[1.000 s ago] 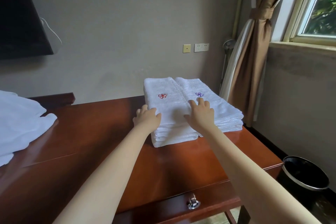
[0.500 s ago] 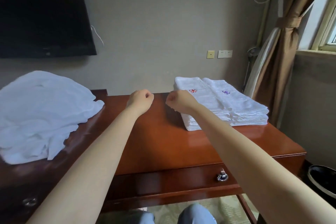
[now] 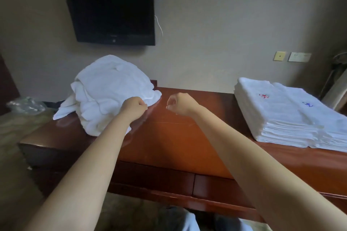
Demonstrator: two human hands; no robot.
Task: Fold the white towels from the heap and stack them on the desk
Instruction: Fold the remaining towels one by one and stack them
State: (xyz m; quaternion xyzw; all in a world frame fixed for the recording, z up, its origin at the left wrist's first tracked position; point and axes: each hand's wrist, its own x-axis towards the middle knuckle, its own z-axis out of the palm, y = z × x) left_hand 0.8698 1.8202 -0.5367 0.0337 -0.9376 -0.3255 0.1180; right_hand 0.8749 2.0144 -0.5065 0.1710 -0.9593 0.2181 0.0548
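Now, compared with half a second ago, the view is swinging left: the television (image 3: 110,8) is showing whole on the wall, and the curtain and window are dropping out of the picture. The heap (image 3: 110,88) of white towels is sitting nearer the middle, on the left end of the desk (image 3: 169,137).

The left hand (image 3: 134,106) is coming across to the heap's near right edge. Before, it was hanging over bare wood. Its fingers are curling into a fist just in front of the cloth. Whether they are pinching a towel I cannot tell, since the knuckles are hiding the contact.

The right hand (image 3: 179,104) is also curling into a fist, holding nothing, over the bare middle of the desk. Earlier it was hanging just in front of the folded stack (image 3: 285,116). It is now standing well apart from it. The two fists are facing each other with a gap between them.

The stack is lying flat on the right end of the desk as before, in two side-by-side piles with edges squared.

Writing and marks: the left pile is carrying a small red stitched emblem (image 3: 263,96) on top, the right pile a blue one (image 3: 308,104). Neither is reading as letters. A faint mark is showing on the television's lower frame, too small to read. A thin white cable (image 3: 159,25) is hanging beside the screen. A yellow wall plate (image 3: 279,55) and a white wall plate (image 3: 299,57) are sitting on the wall behind the stack. Their print is illegible.

A crumpled clear plastic bag (image 3: 26,104) is lying left of the heap, off the desk.
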